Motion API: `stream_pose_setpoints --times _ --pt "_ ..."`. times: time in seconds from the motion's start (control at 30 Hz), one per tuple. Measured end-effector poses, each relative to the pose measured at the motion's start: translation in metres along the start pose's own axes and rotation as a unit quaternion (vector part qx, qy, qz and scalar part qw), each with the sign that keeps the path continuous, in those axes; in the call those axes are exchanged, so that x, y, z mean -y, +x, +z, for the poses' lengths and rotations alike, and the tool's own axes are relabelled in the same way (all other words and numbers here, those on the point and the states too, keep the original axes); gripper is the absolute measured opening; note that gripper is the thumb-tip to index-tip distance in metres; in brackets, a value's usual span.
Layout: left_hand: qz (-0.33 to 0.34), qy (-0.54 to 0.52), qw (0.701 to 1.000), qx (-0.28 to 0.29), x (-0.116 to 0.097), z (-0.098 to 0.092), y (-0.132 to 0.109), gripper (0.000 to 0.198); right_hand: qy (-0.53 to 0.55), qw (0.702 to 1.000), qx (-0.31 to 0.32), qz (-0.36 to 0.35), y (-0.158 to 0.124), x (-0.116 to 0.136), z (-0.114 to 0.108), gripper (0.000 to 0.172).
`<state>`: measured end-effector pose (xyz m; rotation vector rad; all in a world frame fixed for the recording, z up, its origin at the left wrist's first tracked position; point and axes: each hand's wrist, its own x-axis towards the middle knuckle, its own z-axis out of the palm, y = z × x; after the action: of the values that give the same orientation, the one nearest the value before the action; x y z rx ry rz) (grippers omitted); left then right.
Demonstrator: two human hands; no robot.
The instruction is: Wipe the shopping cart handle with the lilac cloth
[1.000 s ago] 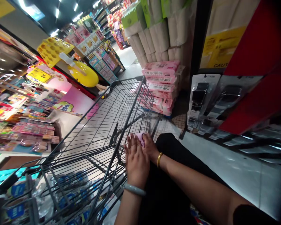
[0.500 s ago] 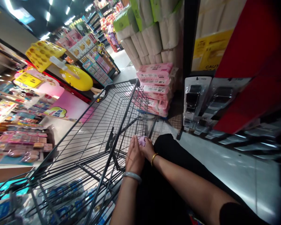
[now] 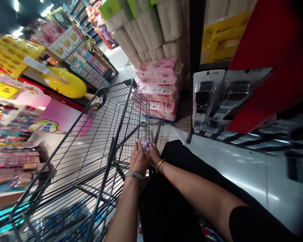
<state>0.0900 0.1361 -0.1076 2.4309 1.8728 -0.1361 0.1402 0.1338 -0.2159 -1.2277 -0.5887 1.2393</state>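
My right hand (image 3: 155,157), with a gold bangle at the wrist, is closed on a small lilac, crumpled, soft-looking thing (image 3: 146,147); its exact kind does not show. From the other side my left hand (image 3: 138,160), wearing a pale grey bangle, presses against the same thing with its fingers bent and close together. Part of the left fingers' grip is hidden behind the back of the hand. Both hands are low over my black-clothed legs, just to the right of a metal shopping cart (image 3: 101,134), whose wire basket holds nothing I can see.
Pink packs (image 3: 158,89) are stacked beyond the cart, with big wrapped rolls (image 3: 150,28) above. Carded black goods (image 3: 203,101) hang on the right by a red panel (image 3: 265,60). Yellow and pink displays (image 3: 65,82) stand at the left. Pale floor (image 3: 244,178) shows at right.
The view has shifted, so shelves and cart sit further left. Both hands stay together on the lilac thing, and the left fingers look more bent than before.
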Motion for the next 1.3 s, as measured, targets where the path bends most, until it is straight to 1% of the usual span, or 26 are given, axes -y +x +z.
stream_pose_setpoints --times 0.13,0.23,0.3,0.37,0.47,0.57,0.7,0.73,0.9,0.93,1.03,1.07,1.1,1.2,1.23,1.27,1.3 --pt "0.036 0.015 0.999 0.003 0.011 0.004 -0.004 0.076 -0.005 1.0 -0.016 -0.009 -0.002 -0.002 0.007 0.017" --pt "0.047 0.007 0.999 0.018 0.019 0.001 -0.01 0.083 -0.017 0.999 -0.013 -0.031 -0.004 0.0 0.011 0.017" --pt "0.044 -0.003 0.998 0.041 0.025 -0.004 -0.014 0.087 -0.026 0.998 -0.007 -0.055 -0.005 0.002 0.013 0.022" --pt "0.038 -0.013 0.998 0.054 0.031 -0.008 -0.018 0.089 -0.059 0.995 0.004 -0.085 -0.005 0.001 0.015 0.028" --pt "0.035 -0.022 0.998 0.037 0.038 -0.008 -0.024 0.084 -0.126 0.988 0.005 -0.094 -0.006 -0.002 0.02 0.029" --pt "0.036 -0.025 0.999 0.012 0.043 -0.004 -0.03 0.079 -0.143 0.986 -0.005 -0.08 -0.006 -0.001 0.026 0.025" --pt "0.042 -0.029 0.999 0.005 0.05 0.0 -0.039 0.083 -0.148 0.976 0.023 -0.16 -0.002 0.006 0.026 0.027" --pt "0.046 -0.028 0.999 0.004 0.052 0.001 -0.041 0.084 -0.152 0.974 0.022 -0.166 -0.001 0.007 0.024 0.028" --pt "0.061 -0.042 0.997 0.003 0.064 0.001 -0.049 0.092 -0.164 0.98 -0.033 -0.109 0.004 0.013 0.02 0.025" --pt "0.06 -0.048 0.997 0.006 0.066 0.001 -0.05 0.092 -0.16 0.98 -0.036 -0.116 0.005 0.016 0.021 0.027" --pt "0.056 -0.059 0.997 0.016 0.071 0.0 -0.055 0.094 -0.146 0.972 -0.022 -0.182 0.008 0.024 0.021 0.035" --pt "0.056 -0.058 0.997 0.015 0.072 -0.001 -0.057 0.094 -0.145 0.97 -0.019 -0.192 0.011 0.025 0.02 0.038" --pt "0.056 -0.055 0.997 0.012 0.072 0.0 -0.059 0.095 -0.149 0.971 -0.019 -0.186 0.013 0.025 0.019 0.04" --pt "0.051 -0.042 0.998 -0.003 0.072 0.003 -0.066 0.092 -0.172 0.979 -0.031 -0.109 0.019 0.021 0.013 0.037" --pt "0.046 -0.037 0.998 -0.009 0.072 0.004 -0.068 0.091 -0.178 0.979 -0.029 -0.093 0.02 0.02 0.011 0.035" --pt "0.039 -0.032 0.999 -0.015 0.07 0.006 -0.07 0.09 -0.18 0.979 -0.024 -0.097 0.02 0.02 0.01 0.034" --pt "0.03 -0.027 0.999 -0.019 0.068 0.007 -0.07 0.089 -0.179 0.977 -0.016 -0.116 0.019 0.02 0.01 0.035"
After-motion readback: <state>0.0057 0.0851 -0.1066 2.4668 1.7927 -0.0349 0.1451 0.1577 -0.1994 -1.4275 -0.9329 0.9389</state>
